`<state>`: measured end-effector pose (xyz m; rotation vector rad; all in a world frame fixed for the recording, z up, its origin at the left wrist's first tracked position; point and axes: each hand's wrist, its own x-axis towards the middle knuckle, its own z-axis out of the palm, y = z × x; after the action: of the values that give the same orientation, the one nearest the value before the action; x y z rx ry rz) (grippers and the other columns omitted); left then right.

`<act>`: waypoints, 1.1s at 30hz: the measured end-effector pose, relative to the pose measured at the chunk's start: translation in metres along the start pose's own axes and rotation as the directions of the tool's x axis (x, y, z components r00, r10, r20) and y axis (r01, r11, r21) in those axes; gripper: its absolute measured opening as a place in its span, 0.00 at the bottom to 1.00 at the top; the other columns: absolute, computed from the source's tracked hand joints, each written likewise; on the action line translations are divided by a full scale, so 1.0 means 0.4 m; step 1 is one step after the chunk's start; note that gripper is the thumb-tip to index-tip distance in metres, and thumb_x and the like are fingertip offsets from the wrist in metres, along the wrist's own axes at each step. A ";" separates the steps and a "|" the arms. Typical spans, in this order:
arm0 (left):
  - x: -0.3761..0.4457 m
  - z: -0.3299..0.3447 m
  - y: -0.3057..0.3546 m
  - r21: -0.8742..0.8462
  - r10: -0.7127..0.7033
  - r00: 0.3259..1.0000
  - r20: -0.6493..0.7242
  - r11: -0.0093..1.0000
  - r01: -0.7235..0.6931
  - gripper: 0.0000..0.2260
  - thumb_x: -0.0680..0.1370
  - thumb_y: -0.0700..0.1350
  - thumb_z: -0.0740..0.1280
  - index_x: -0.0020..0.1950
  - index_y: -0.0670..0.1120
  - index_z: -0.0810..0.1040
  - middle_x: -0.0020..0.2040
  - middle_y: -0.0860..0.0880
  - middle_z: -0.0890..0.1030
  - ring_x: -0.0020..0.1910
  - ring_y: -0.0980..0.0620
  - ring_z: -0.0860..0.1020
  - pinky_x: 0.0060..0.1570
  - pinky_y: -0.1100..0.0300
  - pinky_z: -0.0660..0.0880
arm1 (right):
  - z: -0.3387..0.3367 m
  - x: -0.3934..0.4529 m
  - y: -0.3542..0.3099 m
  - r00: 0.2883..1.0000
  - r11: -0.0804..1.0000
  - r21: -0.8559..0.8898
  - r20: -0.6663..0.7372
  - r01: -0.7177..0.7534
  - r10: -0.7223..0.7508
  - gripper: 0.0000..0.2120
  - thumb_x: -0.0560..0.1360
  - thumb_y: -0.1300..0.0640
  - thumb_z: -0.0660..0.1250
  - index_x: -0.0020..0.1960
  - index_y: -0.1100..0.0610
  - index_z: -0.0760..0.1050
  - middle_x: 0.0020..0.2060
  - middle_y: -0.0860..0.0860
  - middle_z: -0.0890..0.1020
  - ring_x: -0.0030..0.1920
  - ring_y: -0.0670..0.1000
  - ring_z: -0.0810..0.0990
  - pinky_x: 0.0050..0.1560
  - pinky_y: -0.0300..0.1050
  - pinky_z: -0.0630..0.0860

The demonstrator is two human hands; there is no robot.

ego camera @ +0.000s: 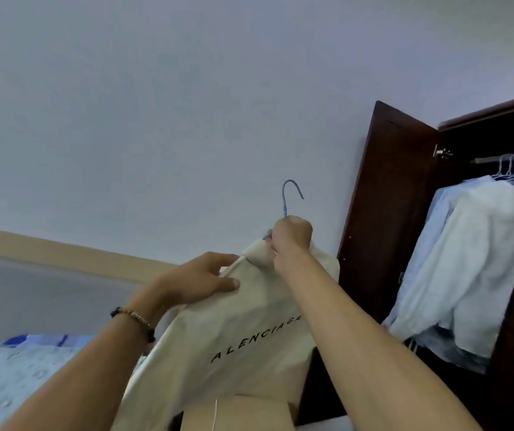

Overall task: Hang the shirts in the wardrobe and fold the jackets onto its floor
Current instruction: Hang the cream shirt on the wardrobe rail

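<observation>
Pale wall (187, 104) behind, wardrobe (405, 197) open at R w/ shirts (467, 259) hung; R hand (291, 236) gripped blue hanger (291, 197) neck, L hand (199, 278) fingers pinched cream shirt (233, 337) shoulder, held up mid-air.

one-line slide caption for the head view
Right hand grips a blue hanger at the cream shirt collar, left hand holds its shoulder, beside the open wardrobe.
</observation>
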<state>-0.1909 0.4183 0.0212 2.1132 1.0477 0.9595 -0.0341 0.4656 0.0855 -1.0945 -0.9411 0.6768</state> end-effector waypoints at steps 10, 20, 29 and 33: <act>0.403 0.149 0.028 0.360 0.093 0.993 -0.077 0.931 -0.059 0.07 0.82 0.50 0.61 0.57 0.58 0.77 0.52 0.56 0.81 0.53 0.53 0.79 0.57 0.54 0.74 | -0.305 0.344 0.017 0.983 0.985 -0.004 -0.069 0.171 -0.171 0.09 0.66 0.68 0.52 0.34 0.56 0.65 0.35 0.56 0.74 0.36 0.53 0.72 0.40 0.48 0.70; 0.992 0.607 0.093 0.440 0.391 0.872 -0.295 0.866 -0.239 0.17 0.81 0.43 0.62 0.68 0.57 0.77 0.56 0.53 0.84 0.58 0.48 0.79 0.57 0.51 0.75 | -0.772 0.946 0.095 0.977 0.943 -0.266 -0.019 0.198 -0.211 0.16 0.73 0.68 0.60 0.34 0.53 0.59 0.28 0.48 0.65 0.34 0.49 0.65 0.38 0.47 0.63; 1.455 0.818 0.228 0.064 0.434 0.856 -0.280 0.898 -0.434 0.13 0.83 0.44 0.62 0.61 0.58 0.81 0.52 0.65 0.82 0.55 0.66 0.77 0.50 0.74 0.69 | -0.995 1.275 0.029 0.864 0.823 -0.457 -0.196 0.339 -0.464 0.11 0.75 0.66 0.55 0.39 0.52 0.63 0.38 0.48 0.71 0.42 0.50 0.69 0.40 0.41 0.66; 1.658 0.917 0.292 -0.114 0.462 0.839 -0.286 0.853 -0.509 0.13 0.82 0.44 0.62 0.55 0.62 0.81 0.47 0.65 0.83 0.53 0.66 0.79 0.51 0.71 0.73 | -1.084 1.411 -0.031 0.790 0.738 -0.572 -0.237 0.357 -0.566 0.10 0.74 0.67 0.57 0.37 0.56 0.67 0.35 0.49 0.73 0.40 0.50 0.71 0.37 0.41 0.67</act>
<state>0.4376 0.8452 0.1265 2.1787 0.4910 1.5391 0.6104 0.7487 0.1923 -1.3099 -1.0042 -0.2454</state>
